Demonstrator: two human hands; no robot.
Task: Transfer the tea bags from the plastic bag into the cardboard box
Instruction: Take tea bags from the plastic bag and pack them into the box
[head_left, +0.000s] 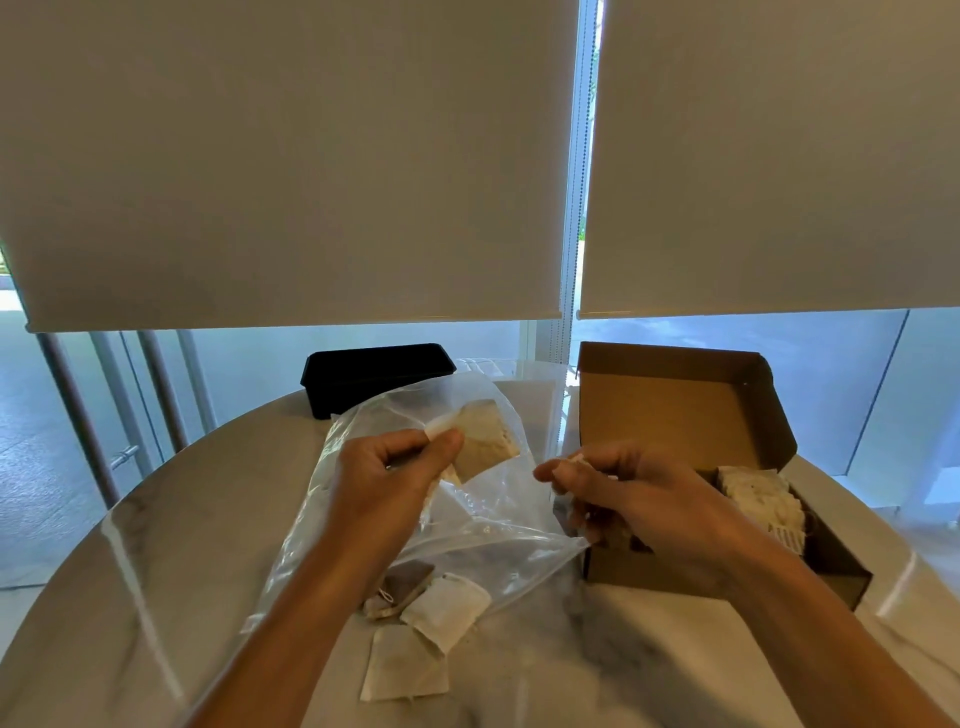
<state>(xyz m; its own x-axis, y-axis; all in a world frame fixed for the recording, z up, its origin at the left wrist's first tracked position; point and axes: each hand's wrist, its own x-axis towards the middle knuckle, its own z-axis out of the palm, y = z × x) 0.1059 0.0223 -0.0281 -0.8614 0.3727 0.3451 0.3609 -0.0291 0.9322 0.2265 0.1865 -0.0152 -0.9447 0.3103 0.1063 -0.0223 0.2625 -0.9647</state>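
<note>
Mid-transfer: your left hand (395, 467) pinches a tea bag (485, 441) above the plastic bag (467, 519). Your right hand (639, 499), fingers curled on a small tag, hovers at the cardboard box (691, 410). Loose tea bags (447, 610) remain on the desk (156, 519). Next: drop it in the box.

Table (156, 597): box (727, 577), plastic bag (493, 525), tea bags (447, 610), tray (374, 376).

A single head-worn wide-angle view looks forward and slightly down from the person's eye level, close over the round pale marble-patterned table (156, 571). It faces two lowered beige roller blinds (291, 156) covering the window; both forearms enter from the bottom edge.
</note>
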